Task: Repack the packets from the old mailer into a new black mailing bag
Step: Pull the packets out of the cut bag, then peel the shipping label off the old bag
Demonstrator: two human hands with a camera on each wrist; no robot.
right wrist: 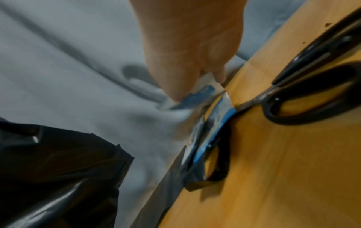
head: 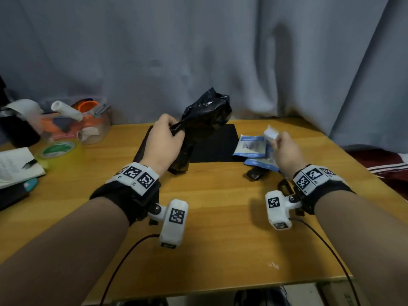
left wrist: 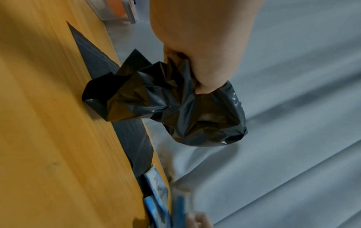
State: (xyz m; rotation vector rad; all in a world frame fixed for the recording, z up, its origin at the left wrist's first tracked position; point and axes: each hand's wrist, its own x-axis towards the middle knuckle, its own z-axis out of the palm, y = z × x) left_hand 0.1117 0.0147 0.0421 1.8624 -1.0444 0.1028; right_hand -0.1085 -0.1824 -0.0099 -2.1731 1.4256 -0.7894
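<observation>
wooden table (head: 209, 228) takes up most of the shot, flat new black mailing bag (head: 212, 143) lying near its far edge. left hand (head: 164, 142) has fingers curled round the crumpled old mailer (head: 206, 115), held up over that bag. two blue packets (head: 251, 146) lie right beside the bag, right hand (head: 284, 151) pinching a third packet (head: 271, 133) above them

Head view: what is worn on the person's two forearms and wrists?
Bare forearms, no sleeves. Each wrist has a black strap with a white band of black square markers. A white marker-tagged camera pod hangs under the left wrist and right wrist, each trailing a thin dark cable.
</observation>
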